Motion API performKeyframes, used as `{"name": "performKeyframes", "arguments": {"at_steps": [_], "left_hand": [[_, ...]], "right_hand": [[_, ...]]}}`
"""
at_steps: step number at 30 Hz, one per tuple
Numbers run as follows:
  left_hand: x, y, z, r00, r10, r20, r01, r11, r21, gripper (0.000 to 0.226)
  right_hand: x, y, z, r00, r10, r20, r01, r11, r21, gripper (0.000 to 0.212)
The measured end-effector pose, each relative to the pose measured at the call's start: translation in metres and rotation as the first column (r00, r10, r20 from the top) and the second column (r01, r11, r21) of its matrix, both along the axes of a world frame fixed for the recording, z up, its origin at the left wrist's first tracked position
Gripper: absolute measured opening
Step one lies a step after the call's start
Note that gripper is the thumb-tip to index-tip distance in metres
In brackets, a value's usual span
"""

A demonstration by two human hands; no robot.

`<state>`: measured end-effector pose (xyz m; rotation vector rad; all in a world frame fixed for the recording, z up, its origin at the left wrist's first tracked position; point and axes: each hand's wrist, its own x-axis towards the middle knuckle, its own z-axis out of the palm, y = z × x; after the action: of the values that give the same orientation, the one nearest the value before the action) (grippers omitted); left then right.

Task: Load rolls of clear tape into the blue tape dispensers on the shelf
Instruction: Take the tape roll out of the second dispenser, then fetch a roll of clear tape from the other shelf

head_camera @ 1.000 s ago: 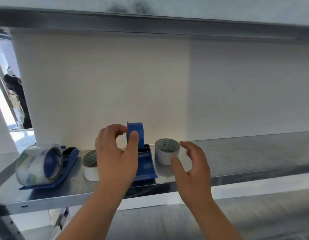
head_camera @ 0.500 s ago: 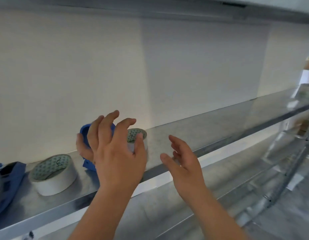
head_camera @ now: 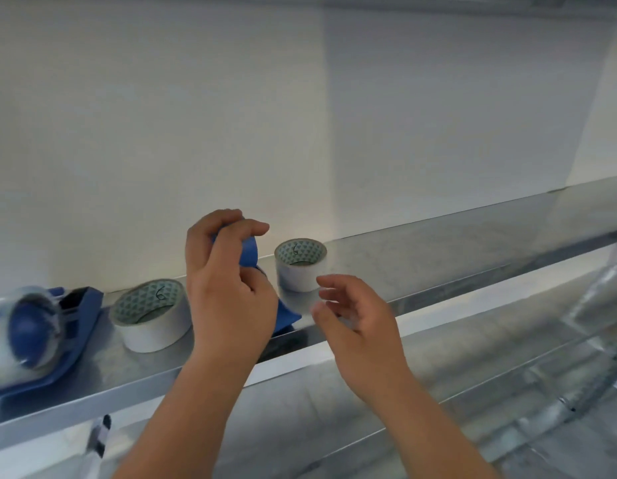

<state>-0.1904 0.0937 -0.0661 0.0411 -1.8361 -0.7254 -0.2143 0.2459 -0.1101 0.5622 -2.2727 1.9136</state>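
My left hand [head_camera: 227,288] is closed around the blue spool of an empty blue tape dispenser [head_camera: 286,314] standing on the metal shelf [head_camera: 438,257]; most of the dispenser is hidden behind the hand. My right hand [head_camera: 355,312] hovers open, fingers curled, just in front of a clear tape roll [head_camera: 300,266] lying flat to the dispenser's right, not touching it. A second tape roll [head_camera: 151,314] lies flat left of my left hand. At the far left, another blue dispenser [head_camera: 58,340] carries a clear roll on its spool.
A white back wall [head_camera: 300,133] closes the shelf behind the objects. The shelf runs on to the right with bare metal. A lower metal shelf [head_camera: 438,426] and frame parts lie below the front edge.
The camera view swung back left, bringing the loaded dispenser into sight. My left hand went from fingers spread over the spool to gripping it. My right hand stays open near the right roll.
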Motion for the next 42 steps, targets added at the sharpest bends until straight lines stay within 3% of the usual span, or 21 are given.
{"name": "performKeyframes", "arguments": {"at_steps": [3,9,17,25,28,32,36,42], "left_hand": [[-0.001,-0.010,-0.003,1.000,-0.009,-0.021,0.010,0.999,0.049,0.059],[-0.004,-0.023,-0.003,0.997,-0.045,-0.065,0.054,0.989,0.138,0.063],[-0.006,-0.031,-0.007,0.980,-0.168,-0.105,0.181,0.975,0.126,0.073],[0.001,-0.029,0.002,0.983,-0.167,-0.078,0.167,0.986,0.000,0.056],[0.012,-0.021,0.011,0.988,-0.141,-0.055,0.131,0.979,-0.156,0.038],[0.023,0.016,0.021,0.954,-0.293,-0.065,0.267,0.927,-0.262,0.043],[0.016,0.051,0.008,0.848,-0.530,-0.026,0.528,0.847,-0.054,0.045],[-0.018,0.106,-0.010,0.627,-0.778,-0.030,0.754,0.597,0.275,0.046]], "right_hand": [[0.006,-0.016,-0.002,0.993,0.104,-0.049,-0.097,0.986,0.136,0.029],[0.006,-0.037,-0.012,0.955,0.121,-0.271,-0.046,0.962,0.269,0.022],[0.006,-0.040,-0.009,0.977,0.081,-0.196,-0.035,0.973,0.227,0.021],[0.001,-0.037,0.006,0.993,0.108,0.052,-0.108,0.994,0.006,0.023],[-0.002,-0.032,0.018,0.980,0.139,0.141,-0.117,0.980,-0.158,0.027],[-0.001,-0.016,0.029,0.980,0.147,0.133,-0.099,0.944,-0.316,0.024],[0.001,0.005,0.032,0.989,0.055,0.140,0.014,0.894,-0.448,0.026],[0.008,0.060,0.026,0.957,-0.222,0.185,0.285,0.833,-0.474,0.032]]}}
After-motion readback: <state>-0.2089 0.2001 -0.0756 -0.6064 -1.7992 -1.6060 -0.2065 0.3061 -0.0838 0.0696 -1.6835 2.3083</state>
